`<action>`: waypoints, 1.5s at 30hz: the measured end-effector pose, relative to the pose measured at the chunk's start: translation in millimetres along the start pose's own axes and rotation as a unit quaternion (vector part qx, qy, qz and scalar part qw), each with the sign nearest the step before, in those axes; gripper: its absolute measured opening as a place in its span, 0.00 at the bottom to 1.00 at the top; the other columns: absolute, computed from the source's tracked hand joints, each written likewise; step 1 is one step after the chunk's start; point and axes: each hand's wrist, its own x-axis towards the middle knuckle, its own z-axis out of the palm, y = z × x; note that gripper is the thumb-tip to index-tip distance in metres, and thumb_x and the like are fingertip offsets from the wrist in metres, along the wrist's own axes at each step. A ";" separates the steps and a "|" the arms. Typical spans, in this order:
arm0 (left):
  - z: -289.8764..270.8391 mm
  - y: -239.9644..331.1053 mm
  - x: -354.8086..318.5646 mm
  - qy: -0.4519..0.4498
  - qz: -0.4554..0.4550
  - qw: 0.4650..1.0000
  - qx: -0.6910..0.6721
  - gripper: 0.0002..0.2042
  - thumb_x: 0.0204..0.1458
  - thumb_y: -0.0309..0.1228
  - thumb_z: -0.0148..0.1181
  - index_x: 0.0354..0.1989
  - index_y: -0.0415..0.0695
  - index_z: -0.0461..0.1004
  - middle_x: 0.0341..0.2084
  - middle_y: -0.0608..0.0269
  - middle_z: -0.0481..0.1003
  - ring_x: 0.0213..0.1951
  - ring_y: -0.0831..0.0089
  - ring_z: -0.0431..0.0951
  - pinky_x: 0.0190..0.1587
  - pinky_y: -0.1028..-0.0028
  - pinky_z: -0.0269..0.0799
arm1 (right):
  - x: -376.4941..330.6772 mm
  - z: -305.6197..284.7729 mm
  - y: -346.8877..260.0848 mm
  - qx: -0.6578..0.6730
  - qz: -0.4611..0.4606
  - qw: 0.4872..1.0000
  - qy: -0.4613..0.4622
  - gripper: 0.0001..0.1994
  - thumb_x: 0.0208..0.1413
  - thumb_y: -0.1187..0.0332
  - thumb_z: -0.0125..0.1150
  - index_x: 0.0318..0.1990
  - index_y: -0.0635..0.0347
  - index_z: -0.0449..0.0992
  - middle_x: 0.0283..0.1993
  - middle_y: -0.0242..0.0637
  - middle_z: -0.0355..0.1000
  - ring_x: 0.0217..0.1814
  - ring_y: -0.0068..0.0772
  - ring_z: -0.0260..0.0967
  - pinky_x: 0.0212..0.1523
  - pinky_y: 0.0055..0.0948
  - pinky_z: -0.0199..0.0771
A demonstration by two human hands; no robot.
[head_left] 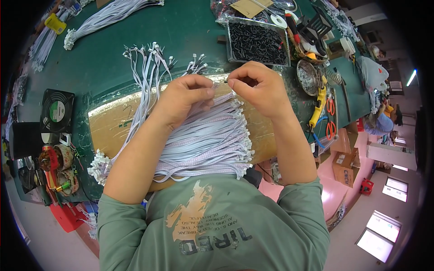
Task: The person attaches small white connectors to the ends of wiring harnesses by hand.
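Over the brown board (106, 119), my left hand (191, 95) is closed in a pinch on a thin white cable, whose pale wire ends (216, 84) show at the fingertips. Facing it a short gap away, my right hand (262, 88) also pinches, thumb against forefinger. A tiny dark piece shows at its fingertips, too small to name. Below both hands lies a thick bundle of white flat cables (203, 144) with small white connectors along its right end. Beyond my left hand, other white cables (147, 72) spread out, some with dark ends.
Past my right hand stands a clear tray (229, 47) heaped with short black tubes (257, 43). To its right are a metal bowl (307, 77), a yellow-handled tool (319, 106) and orange-handled scissors (331, 130). A black fan (57, 112) stands at left; another cable bundle (110, 19) lies farther back.
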 end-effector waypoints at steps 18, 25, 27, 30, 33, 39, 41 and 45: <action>1.5 1.6 -1.2 0.016 -0.014 0.999 0.049 0.08 0.50 0.22 0.64 0.38 0.38 0.74 0.32 0.62 0.76 0.33 0.71 0.78 0.39 0.73 0.77 | 0.3 9.2 4.4 -0.037 0.017 0.995 -0.089 0.09 0.49 0.68 0.64 0.35 0.62 0.80 0.31 0.35 0.74 0.31 0.26 0.73 0.34 0.24 0.73; -0.7 2.1 -0.3 0.022 -0.037 0.999 0.014 0.08 0.51 0.23 0.63 0.39 0.38 0.74 0.32 0.62 0.76 0.33 0.71 0.79 0.39 0.73 0.76 | -0.6 7.3 19.4 0.157 0.130 0.976 -0.081 0.10 0.52 0.72 0.59 0.41 0.67 0.76 0.31 0.32 0.75 0.30 0.19 0.71 0.30 0.21 0.71; -3.7 -0.5 1.3 0.006 -0.032 0.999 0.012 0.08 0.51 0.23 0.63 0.39 0.39 0.74 0.32 0.62 0.76 0.33 0.70 0.79 0.38 0.73 0.76 | -0.1 5.9 11.0 0.176 0.138 0.972 -0.078 0.10 0.53 0.72 0.58 0.41 0.67 0.76 0.31 0.32 0.75 0.29 0.18 0.71 0.29 0.20 0.71; -3.0 -0.4 0.3 0.015 -0.034 0.999 0.016 0.08 0.51 0.23 0.63 0.39 0.39 0.74 0.31 0.62 0.76 0.33 0.70 0.79 0.38 0.73 0.75 | 1.5 6.0 3.5 0.202 0.147 0.966 -0.070 0.09 0.53 0.73 0.57 0.41 0.66 0.75 0.30 0.32 0.75 0.28 0.17 0.70 0.27 0.19 0.70; -2.7 -0.1 1.1 0.016 -0.037 0.999 0.015 0.08 0.51 0.23 0.63 0.39 0.38 0.74 0.31 0.61 0.76 0.33 0.70 0.78 0.38 0.73 0.75 | 1.8 6.1 2.9 0.203 0.150 0.965 -0.067 0.09 0.53 0.73 0.57 0.41 0.66 0.75 0.30 0.32 0.75 0.27 0.17 0.70 0.27 0.19 0.70; -1.6 0.1 0.8 0.017 -0.037 0.999 0.019 0.08 0.50 0.23 0.63 0.39 0.38 0.74 0.31 0.61 0.76 0.33 0.71 0.78 0.37 0.73 0.74 | 1.6 6.1 4.3 0.198 0.150 0.966 -0.066 0.09 0.53 0.73 0.57 0.40 0.66 0.75 0.29 0.31 0.74 0.27 0.17 0.70 0.27 0.19 0.70; -1.7 0.2 0.8 0.018 -0.037 0.999 0.021 0.08 0.50 0.23 0.63 0.38 0.38 0.74 0.31 0.61 0.76 0.32 0.71 0.78 0.37 0.73 0.74 | 1.7 6.0 3.5 0.192 0.144 0.969 -0.060 0.09 0.53 0.73 0.57 0.40 0.66 0.75 0.29 0.31 0.74 0.27 0.17 0.70 0.26 0.19 0.70; -3.1 -0.5 1.3 0.016 -0.038 0.999 0.016 0.08 0.50 0.22 0.64 0.38 0.38 0.74 0.31 0.62 0.76 0.32 0.71 0.78 0.37 0.73 0.74 | 2.9 7.2 2.8 0.190 0.147 0.968 -0.067 0.09 0.52 0.73 0.58 0.40 0.67 0.75 0.29 0.31 0.74 0.26 0.17 0.69 0.26 0.18 0.69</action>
